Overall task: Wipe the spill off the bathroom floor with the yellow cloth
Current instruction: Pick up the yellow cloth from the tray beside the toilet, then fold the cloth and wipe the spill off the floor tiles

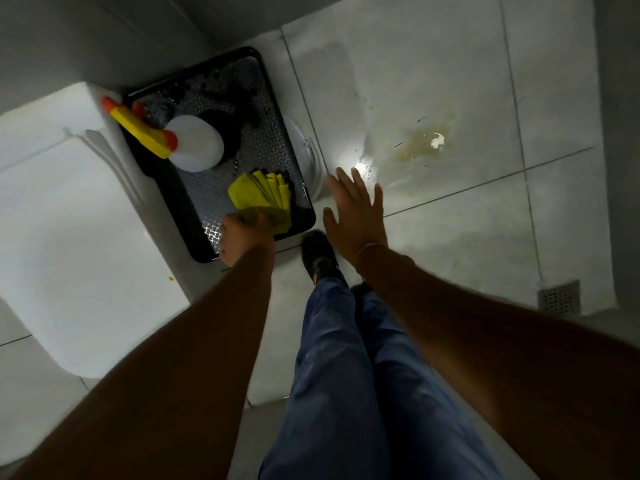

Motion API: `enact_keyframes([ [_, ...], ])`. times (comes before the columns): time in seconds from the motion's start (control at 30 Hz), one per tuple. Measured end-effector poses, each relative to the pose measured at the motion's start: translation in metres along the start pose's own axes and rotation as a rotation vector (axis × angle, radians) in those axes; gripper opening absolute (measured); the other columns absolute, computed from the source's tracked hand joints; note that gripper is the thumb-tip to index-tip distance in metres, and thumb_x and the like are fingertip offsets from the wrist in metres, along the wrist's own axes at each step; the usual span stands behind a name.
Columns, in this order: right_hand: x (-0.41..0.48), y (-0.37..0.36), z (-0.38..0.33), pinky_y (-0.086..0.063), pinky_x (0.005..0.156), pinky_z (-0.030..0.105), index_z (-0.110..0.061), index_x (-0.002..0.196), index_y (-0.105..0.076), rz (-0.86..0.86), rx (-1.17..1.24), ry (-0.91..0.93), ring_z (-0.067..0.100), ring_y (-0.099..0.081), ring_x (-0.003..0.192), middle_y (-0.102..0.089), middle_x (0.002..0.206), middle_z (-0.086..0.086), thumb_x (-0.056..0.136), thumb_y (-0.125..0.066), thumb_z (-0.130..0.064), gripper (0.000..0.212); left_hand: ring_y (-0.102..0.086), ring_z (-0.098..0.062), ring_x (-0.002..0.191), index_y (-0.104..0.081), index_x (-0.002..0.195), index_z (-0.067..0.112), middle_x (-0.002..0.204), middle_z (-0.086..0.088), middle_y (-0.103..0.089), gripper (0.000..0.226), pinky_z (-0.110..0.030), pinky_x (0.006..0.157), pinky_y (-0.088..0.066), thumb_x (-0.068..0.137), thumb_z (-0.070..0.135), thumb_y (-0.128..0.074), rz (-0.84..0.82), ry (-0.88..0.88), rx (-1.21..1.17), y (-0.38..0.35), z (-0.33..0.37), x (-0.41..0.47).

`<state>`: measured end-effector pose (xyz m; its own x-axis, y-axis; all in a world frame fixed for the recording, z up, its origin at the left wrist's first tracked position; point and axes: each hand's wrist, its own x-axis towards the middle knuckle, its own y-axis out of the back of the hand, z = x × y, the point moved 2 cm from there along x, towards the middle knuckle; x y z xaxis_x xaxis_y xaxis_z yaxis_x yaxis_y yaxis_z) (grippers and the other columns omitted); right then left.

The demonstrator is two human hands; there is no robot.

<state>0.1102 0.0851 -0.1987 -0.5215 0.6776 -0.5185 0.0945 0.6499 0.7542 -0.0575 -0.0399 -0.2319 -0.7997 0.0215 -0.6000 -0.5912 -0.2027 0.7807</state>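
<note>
A folded yellow cloth [263,194] lies in the near right corner of a black tray [166,188] on the floor. My left hand [244,239] reaches into the tray and its fingers close on the cloth's near edge. My right hand [356,216] hovers flat with fingers spread, to the right of the tray and holding nothing. A yellowish wet spill [420,145] with a glossy puddle edge spreads over the grey floor tiles beyond my right hand.
A white spray bottle [195,143] with a yellow and orange trigger lies in the tray. A white fixture [72,216] stands to the left. A white round object [306,157] sits beside the tray. A floor drain [560,299] is at the right. My shoe [317,254] stands near the tray.
</note>
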Motion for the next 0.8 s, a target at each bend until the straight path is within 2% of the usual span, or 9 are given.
enact_keyframes([
  [0.13,-0.001,0.007,-0.005,-0.012,0.126,0.059,-0.023,0.156,-0.028,0.033,0.204,0.007,0.021,-0.010,0.158,-0.024,0.167,0.000,0.097,-0.050,-0.026,0.063,-0.071,-0.021,0.086,-0.066,0.103,0.015,0.093,-0.004,-0.071,0.035,-0.040,0.080,-0.061,0.078,0.040,-0.071,0.019,-0.057,-0.324,0.011,0.012,-0.005],
  [0.2,0.003,0.015,-0.008,-0.015,0.125,0.060,-0.023,0.156,-0.029,0.052,0.323,0.039,0.023,-0.012,0.157,-0.025,0.167,0.001,0.094,-0.058,-0.022,0.068,-0.061,0.003,0.066,-0.062,0.092,0.017,0.074,0.009,-0.063,0.030,-0.023,0.062,-0.051,0.075,0.042,-0.067,0.028,-0.203,-0.377,0.023,0.028,-0.016],
  [0.27,0.010,0.026,-0.009,-0.018,0.124,0.061,-0.024,0.158,-0.023,0.036,0.415,0.085,0.025,-0.013,0.157,-0.023,0.168,0.001,0.089,-0.068,-0.022,0.083,-0.054,0.008,0.056,-0.057,0.087,0.021,0.065,0.016,-0.056,0.026,-0.008,0.051,-0.038,0.075,0.041,-0.067,-0.018,-0.387,-0.344,0.036,0.044,-0.028],
  [0.37,0.020,0.047,-0.004,-0.026,0.123,0.057,-0.027,0.160,-0.012,-0.069,0.524,0.163,0.026,-0.020,0.155,-0.023,0.168,0.002,0.075,-0.083,-0.027,0.111,-0.055,0.003,0.060,-0.057,0.088,0.018,0.071,0.015,-0.061,0.024,-0.012,0.053,-0.044,0.079,0.028,-0.077,-0.307,-0.583,-0.387,0.047,0.067,-0.050],
  [0.43,0.021,0.064,0.008,-0.041,0.117,0.049,-0.028,0.159,-0.017,-0.234,0.772,0.127,0.026,-0.038,0.148,-0.033,0.162,0.008,0.069,-0.088,-0.014,0.115,-0.062,-0.003,0.069,-0.060,0.087,0.024,0.078,0.009,-0.066,0.020,-0.019,0.058,-0.051,0.077,0.021,-0.077,-0.573,-0.653,-0.399,0.046,0.087,-0.071],
  [0.5,0.019,0.075,0.028,-0.052,0.106,0.042,-0.019,0.150,-0.042,-0.421,0.996,0.008,0.024,-0.059,0.129,-0.056,0.145,0.012,0.070,-0.087,-0.002,0.094,-0.065,-0.001,0.077,-0.063,0.088,0.032,0.084,0.011,-0.069,0.021,-0.018,0.064,-0.052,0.076,0.019,-0.074,-0.721,-0.696,-0.361,0.040,0.103,-0.089],
  [0.6,0.009,0.074,0.068,-0.059,0.095,0.039,-0.022,0.125,-0.068,-0.724,1.174,-0.151,0.021,-0.072,0.113,-0.074,0.122,0.004,0.079,-0.084,-0.020,0.049,-0.065,0.002,0.086,-0.067,0.096,0.033,0.092,0.013,-0.069,0.023,-0.011,0.067,-0.051,0.077,0.022,-0.073,-0.771,-0.655,-0.373,0.020,0.117,-0.106],
  [0.73,-0.001,0.054,0.117,-0.053,0.106,0.047,-0.015,0.130,-0.065,-0.636,1.323,-0.354,0.029,-0.069,0.118,-0.072,0.126,0.010,0.088,-0.076,-0.027,0.045,-0.066,-0.003,0.096,-0.069,0.113,0.026,0.108,0.004,-0.068,0.030,-0.016,0.068,-0.057,0.090,0.007,-0.071,-0.798,-0.544,-0.325,-0.027,0.124,-0.114],
  [0.8,-0.005,0.040,0.137,-0.052,0.107,0.050,-0.013,0.131,-0.064,-0.521,1.294,-0.426,0.032,-0.068,0.118,-0.072,0.126,0.012,0.091,-0.074,-0.025,0.043,-0.063,-0.007,0.100,-0.067,0.122,0.022,0.112,0.003,-0.063,0.034,-0.025,0.081,-0.058,0.094,0.004,-0.066,-0.787,-0.551,-0.250,-0.059,0.120,-0.115],
])
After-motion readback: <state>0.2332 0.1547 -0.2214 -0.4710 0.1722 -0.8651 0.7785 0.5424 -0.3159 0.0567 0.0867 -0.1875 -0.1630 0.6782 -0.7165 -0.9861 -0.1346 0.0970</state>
